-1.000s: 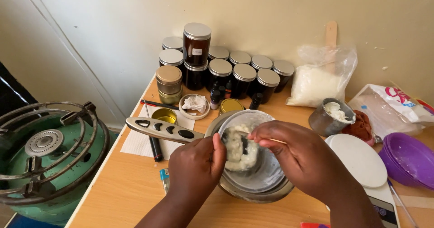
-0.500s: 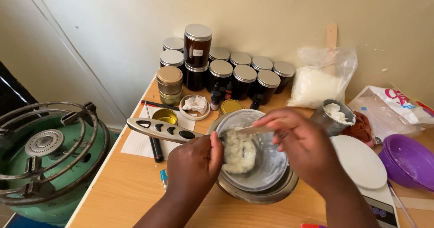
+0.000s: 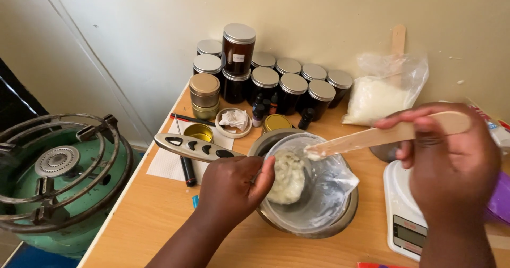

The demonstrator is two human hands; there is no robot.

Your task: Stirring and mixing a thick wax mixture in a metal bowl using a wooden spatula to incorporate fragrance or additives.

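On the wooden table [image 3: 154, 215], the metal bowl [image 3: 340, 225] serves as the landmark. Well to its left, off the table's edge, stands a green gas burner [image 3: 58, 183]. Just left of the bowl, a pan handle of grey metal [image 3: 194, 147] slants across a white paper [image 3: 167, 164], with a small gold tin [image 3: 199, 132] behind it. The left hand [image 3: 234, 191] grips the bowl's near-left rim, fingers curled outside and thumb pressed inside against the clear plastic liner [image 3: 324, 188]. Inside the bowl, left of centre, lies a pale creamy lump [image 3: 287, 177]. Behind the bowl, dark jars with silver lids [image 3: 281, 84] cluster against the wall. Above the bowl's right half, a flat wooden stick [image 3: 382, 135] slants upward, its smeared tip over the liner. The right hand [image 3: 451, 167], right of the bowl, is clenched around the stick's far end. Beneath that hand sits a white scale [image 3: 406, 220]; behind it, a bag of white flakes [image 3: 377, 95].
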